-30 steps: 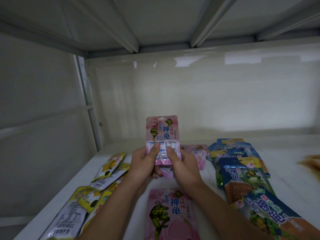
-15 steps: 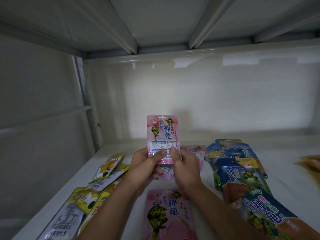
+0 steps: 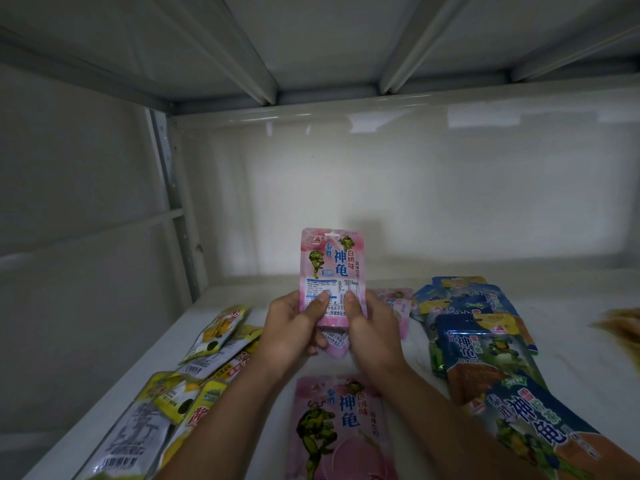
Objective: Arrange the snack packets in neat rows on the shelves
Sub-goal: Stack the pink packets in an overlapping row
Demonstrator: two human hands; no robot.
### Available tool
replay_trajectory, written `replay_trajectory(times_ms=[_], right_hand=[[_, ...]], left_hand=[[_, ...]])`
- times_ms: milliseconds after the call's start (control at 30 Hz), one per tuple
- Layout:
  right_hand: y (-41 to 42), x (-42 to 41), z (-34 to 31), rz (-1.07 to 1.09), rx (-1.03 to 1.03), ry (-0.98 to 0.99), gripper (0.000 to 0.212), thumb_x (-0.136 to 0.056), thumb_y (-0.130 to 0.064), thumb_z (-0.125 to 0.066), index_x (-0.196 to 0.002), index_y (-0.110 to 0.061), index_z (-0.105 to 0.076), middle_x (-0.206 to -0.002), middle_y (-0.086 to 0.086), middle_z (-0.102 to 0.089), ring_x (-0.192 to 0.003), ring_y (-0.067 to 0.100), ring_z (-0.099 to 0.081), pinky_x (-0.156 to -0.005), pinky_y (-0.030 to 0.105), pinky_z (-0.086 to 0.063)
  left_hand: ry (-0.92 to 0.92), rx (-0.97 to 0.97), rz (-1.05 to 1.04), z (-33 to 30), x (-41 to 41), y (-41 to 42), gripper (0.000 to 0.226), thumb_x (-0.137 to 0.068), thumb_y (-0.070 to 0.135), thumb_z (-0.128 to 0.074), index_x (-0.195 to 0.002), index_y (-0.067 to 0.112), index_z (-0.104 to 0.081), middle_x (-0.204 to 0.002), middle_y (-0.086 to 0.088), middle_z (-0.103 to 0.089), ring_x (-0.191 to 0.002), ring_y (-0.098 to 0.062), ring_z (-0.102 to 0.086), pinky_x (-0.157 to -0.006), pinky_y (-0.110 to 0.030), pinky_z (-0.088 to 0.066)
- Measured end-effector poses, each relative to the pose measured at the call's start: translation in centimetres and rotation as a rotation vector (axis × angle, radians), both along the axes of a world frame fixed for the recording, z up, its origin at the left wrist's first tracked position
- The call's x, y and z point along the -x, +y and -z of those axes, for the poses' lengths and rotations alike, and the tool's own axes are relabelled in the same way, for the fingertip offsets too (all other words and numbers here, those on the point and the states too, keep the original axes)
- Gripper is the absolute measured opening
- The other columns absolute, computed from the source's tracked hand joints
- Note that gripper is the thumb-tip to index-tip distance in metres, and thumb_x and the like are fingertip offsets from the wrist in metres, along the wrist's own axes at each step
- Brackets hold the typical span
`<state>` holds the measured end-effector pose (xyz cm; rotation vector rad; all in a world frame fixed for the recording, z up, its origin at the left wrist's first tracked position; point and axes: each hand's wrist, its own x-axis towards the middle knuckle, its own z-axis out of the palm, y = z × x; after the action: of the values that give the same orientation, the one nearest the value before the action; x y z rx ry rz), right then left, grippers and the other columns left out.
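Note:
A pink snack packet (image 3: 331,265) with a turtle print stands upright above the white shelf (image 3: 571,327). My left hand (image 3: 294,327) and my right hand (image 3: 372,330) both pinch its lower edge, thumbs on the front. A second pink packet (image 3: 334,342) peeks out under my fingers. Another pink packet (image 3: 341,427) lies flat near me, and one more pink packet (image 3: 396,301) lies behind my right hand. Blue packets (image 3: 481,337) are piled to the right. Yellow and silver packets (image 3: 214,344) lie along the left.
The shelf's back wall (image 3: 415,202) rises close behind the packets. A metal upright (image 3: 171,202) stands at the left rear corner. The upper shelf's underside (image 3: 311,46) with ribs hangs overhead. A brownish packet (image 3: 620,323) shows at the right edge.
The held pink packet sits slightly higher in my hands, and my thumbs have shifted a little along its lower part. The packets on the shelf have not moved.

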<state>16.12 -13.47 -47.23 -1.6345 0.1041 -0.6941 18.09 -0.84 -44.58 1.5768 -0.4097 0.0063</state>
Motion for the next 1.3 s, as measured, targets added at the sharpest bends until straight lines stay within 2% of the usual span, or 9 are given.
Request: replay_trajectory(times_ms=[133,267,400,533,700,967,1100,1200,1300], right_hand=[[0.0,0.2,-0.2,-0.018,0.021,0.009,0.026,-0.107,-0.037,-0.051,-0.112,-0.020,-0.070,-0.108,0.000,-0.073,-0.105,0.020,-0.068,-0.096,0.042,-0.055],[0.1,0.3,-0.2,-0.052,-0.046,-0.031,0.020,-0.107,-0.029,-0.056,-0.104,-0.021,-0.073,-0.098,-0.001,-0.077,-0.095,0.017,-0.073,-0.089,0.041,-0.059],[-0.1,0.6,-0.6,-0.101,-0.216,-0.063,0.017,-0.106,-0.022,-0.058,-0.107,-0.020,-0.074,-0.093,0.002,-0.079,-0.080,0.015,-0.076,-0.065,0.025,-0.057],[-0.2,0.6,-0.5,-0.058,-0.159,-0.089,0.021,-0.106,-0.026,-0.058,-0.112,-0.013,-0.074,-0.095,0.001,-0.078,-0.078,0.004,-0.074,-0.061,0.014,-0.053],[-0.1,0.6,-0.5,-0.083,-0.174,-0.078,0.022,-0.108,-0.024,-0.054,-0.115,-0.014,-0.072,-0.098,0.000,-0.076,-0.076,-0.002,-0.072,-0.059,0.010,-0.051],[0.1,0.3,-0.3,-0.015,-0.223,-0.127,0.018,-0.108,-0.031,-0.054,-0.111,-0.024,-0.071,-0.100,-0.005,-0.078,-0.090,0.003,-0.074,-0.078,0.025,-0.059],[0.2,0.5,-0.6,0.037,-0.267,-0.185,0.016,-0.108,-0.026,-0.054,-0.112,-0.026,-0.069,-0.095,-0.014,-0.074,-0.083,-0.013,-0.068,-0.067,0.006,-0.049],[0.1,0.6,-0.6,0.048,-0.277,-0.218,0.016,-0.108,-0.024,-0.053,-0.111,-0.027,-0.069,-0.097,-0.016,-0.075,-0.087,-0.012,-0.069,-0.070,0.004,-0.049],[0.3,0.5,-0.5,0.026,-0.252,-0.209,0.016,-0.108,-0.026,-0.054,-0.105,-0.029,-0.069,-0.092,-0.019,-0.077,-0.090,-0.009,-0.069,-0.072,0.006,-0.050]], left_hand=[[0.057,0.100,-0.006,0.1,-0.1,0.2,0.019,-0.104,0.023,-0.064,-0.103,0.006,-0.073,-0.064,-0.009,-0.068,-0.053,-0.020,-0.056,-0.050,-0.029,-0.044],[0.030,0.159,-0.010,-0.2,0.0,0.4,0.018,-0.102,0.017,-0.065,-0.099,0.001,-0.073,-0.059,-0.009,-0.065,-0.047,-0.016,-0.053,-0.046,-0.027,-0.043],[-0.006,0.100,0.031,-0.2,0.1,0.4,0.018,-0.100,0.021,-0.069,-0.100,0.003,-0.075,-0.062,-0.014,-0.066,-0.047,-0.018,-0.054,-0.047,-0.027,-0.045],[0.009,0.099,0.043,0.3,-0.2,0.1,0.017,-0.098,0.023,-0.071,-0.098,0.006,-0.074,-0.065,-0.016,-0.068,-0.049,-0.022,-0.053,-0.048,-0.028,-0.045],[0.073,0.172,0.046,0.4,-0.1,-0.4,0.015,-0.101,0.017,-0.068,-0.105,0.005,-0.075,-0.072,-0.018,-0.069,-0.050,-0.022,-0.050,-0.046,-0.026,-0.038],[-0.015,0.078,0.003,-0.7,0.1,-1.7,0.016,-0.106,0.013,-0.058,-0.111,0.009,-0.073,-0.070,-0.001,-0.075,-0.049,-0.008,-0.065,-0.042,-0.020,-0.046],[0.012,0.037,0.008,-1.7,-0.4,-2.7,0.016,-0.105,0.012,-0.059,-0.107,0.012,-0.074,-0.074,-0.001,-0.076,-0.048,-0.004,-0.064,-0.041,-0.016,-0.043],[-0.006,-0.003,-0.032,-1.2,-0.8,-3.0,0.016,-0.104,0.018,-0.060,-0.109,0.017,-0.076,-0.089,-0.003,-0.081,-0.065,-0.011,-0.073,-0.049,-0.022,-0.049],[0.019,0.090,-0.040,-0.6,-1.0,-3.0,0.017,-0.104,0.020,-0.061,-0.113,0.017,-0.076,-0.102,-0.004,-0.081,-0.089,-0.021,-0.079,-0.068,-0.030,-0.058]])
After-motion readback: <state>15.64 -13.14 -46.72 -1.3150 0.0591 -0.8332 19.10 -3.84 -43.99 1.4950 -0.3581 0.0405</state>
